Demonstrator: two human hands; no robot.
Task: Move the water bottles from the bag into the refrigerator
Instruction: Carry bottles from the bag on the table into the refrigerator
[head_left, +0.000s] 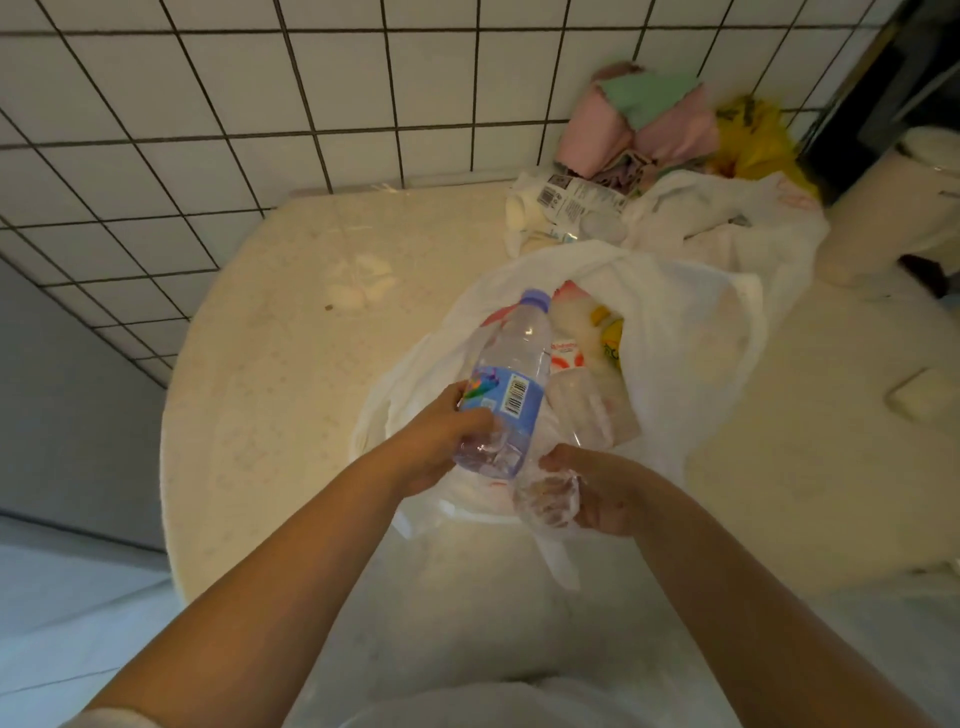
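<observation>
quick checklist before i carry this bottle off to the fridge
1. Left hand grips the water bottle by its lower half: ok.
2. Purple cap on: ok.
3. Bottle lifted free of the white bag: ok.
4. Right hand holds a second clear bottle at the bag's near edge: ok, but whether it is free cannot tell.
5. Refrigerator in view: not ok.

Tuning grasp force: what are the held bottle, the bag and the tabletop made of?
Bottle: clear thin plastic, glossy, see-through with glints; paper or film label. Bag: thin white plastic film, crinkled, translucent. Tabletop: cream, smooth, faintly speckled; probably stone or laminate, unclear.
</observation>
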